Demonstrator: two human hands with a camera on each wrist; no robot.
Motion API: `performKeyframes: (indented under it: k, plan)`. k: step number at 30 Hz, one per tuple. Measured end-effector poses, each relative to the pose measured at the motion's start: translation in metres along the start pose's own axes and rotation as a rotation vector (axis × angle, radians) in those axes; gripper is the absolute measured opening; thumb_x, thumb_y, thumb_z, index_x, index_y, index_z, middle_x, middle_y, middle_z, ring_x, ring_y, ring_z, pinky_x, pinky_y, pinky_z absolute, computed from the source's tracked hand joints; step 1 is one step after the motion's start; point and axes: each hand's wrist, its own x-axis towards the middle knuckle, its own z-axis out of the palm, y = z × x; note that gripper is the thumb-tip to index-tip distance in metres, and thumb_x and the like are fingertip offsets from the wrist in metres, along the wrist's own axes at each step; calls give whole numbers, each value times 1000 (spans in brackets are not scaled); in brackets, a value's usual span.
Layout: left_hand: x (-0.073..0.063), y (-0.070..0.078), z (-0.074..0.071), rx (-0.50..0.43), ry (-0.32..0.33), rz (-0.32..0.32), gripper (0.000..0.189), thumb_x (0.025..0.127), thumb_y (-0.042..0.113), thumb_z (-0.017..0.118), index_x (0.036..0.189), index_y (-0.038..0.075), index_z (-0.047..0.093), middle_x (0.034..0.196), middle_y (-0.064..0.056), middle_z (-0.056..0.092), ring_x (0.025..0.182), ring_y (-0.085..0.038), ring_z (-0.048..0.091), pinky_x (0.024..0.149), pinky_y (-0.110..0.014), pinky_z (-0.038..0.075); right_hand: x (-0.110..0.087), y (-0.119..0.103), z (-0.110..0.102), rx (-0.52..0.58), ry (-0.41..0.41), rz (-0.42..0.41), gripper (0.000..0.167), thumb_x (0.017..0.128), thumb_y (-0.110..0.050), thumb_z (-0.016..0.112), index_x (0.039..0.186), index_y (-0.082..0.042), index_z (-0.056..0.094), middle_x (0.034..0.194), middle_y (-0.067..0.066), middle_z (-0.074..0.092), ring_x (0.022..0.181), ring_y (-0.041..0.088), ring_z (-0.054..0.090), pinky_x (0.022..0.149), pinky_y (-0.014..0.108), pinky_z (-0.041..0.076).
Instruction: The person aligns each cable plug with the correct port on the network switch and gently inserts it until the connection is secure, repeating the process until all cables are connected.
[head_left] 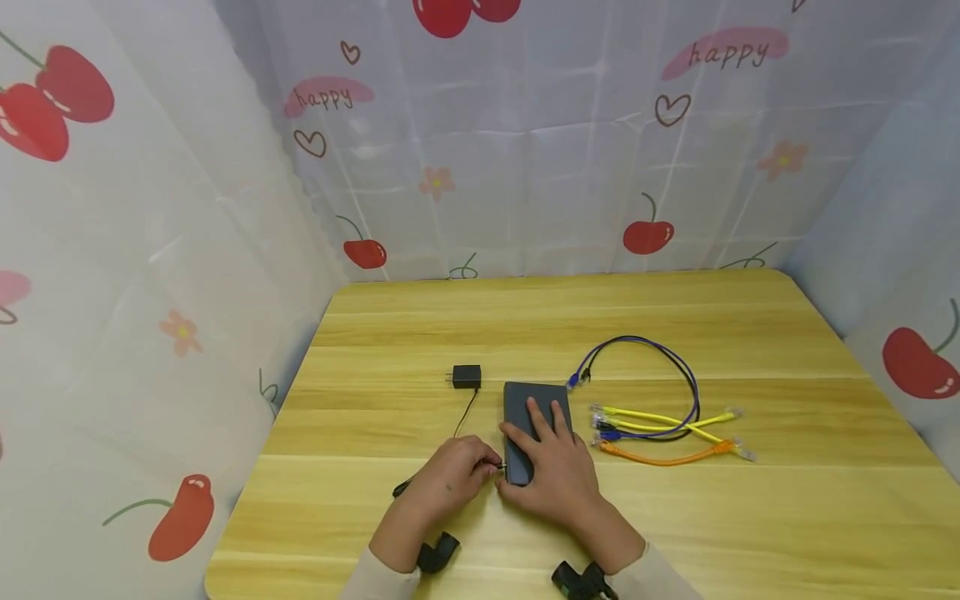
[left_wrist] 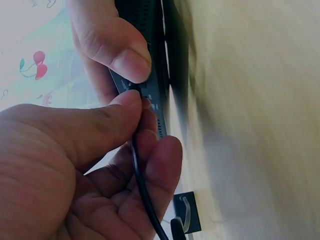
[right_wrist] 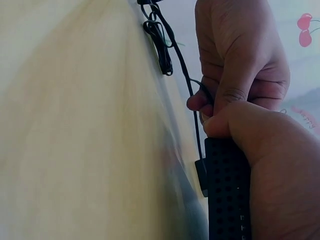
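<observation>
A dark grey box with ports and a perforated side, like a network switch (head_left: 522,404), lies on the table in the head view. My right hand (head_left: 557,467) holds it, fingers spread over its top and thumb bent around the near left corner. At the box's left side my left hand (head_left: 453,475) pinches the plug end of a black power cord (left_wrist: 142,185) between thumb and fingers. The plug tip is right at the port side, mostly hidden by fingertips in the left wrist view. The cord leads to a black power adapter (head_left: 467,377) behind my left hand.
Right of the box lie several network cables: yellow cables (head_left: 645,415), an orange cable (head_left: 667,462) and a looped blue cable (head_left: 693,379) alongside a black one. A tied bundle of cord (right_wrist: 159,47) lies beside my left hand. Patterned curtains (head_left: 525,192) surround the wooden table (head_left: 750,517).
</observation>
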Motion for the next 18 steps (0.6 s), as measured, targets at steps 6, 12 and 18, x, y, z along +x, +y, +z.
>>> performKeyframes:
  k: [6, 12, 18]
  plan:
    - [2, -1, 0, -21, -16, 5, 13, 95, 12, 67, 103, 12, 77, 98, 7, 71, 90, -5, 65, 79, -24, 54, 0, -1, -1, -7, -3, -1, 74, 76, -72, 64, 144, -45, 50, 163, 6, 28, 149, 43, 20, 96, 69, 40]
    - [6, -3, 1, -56, -21, 0, 12, 95, 12, 68, 102, 14, 78, 97, 7, 71, 89, -5, 65, 78, -23, 53, 1, 0, -2, -12, -6, -5, 74, 77, -71, 64, 145, -45, 50, 163, 6, 27, 150, 43, 19, 97, 69, 39]
    - [6, -3, 2, -69, -17, -4, 10, 94, 12, 69, 100, 14, 78, 96, 7, 71, 89, -5, 65, 78, -23, 53, 0, 0, -1, -17, 0, -15, 75, 76, -71, 65, 144, -44, 52, 163, 7, 29, 149, 44, 21, 96, 69, 39]
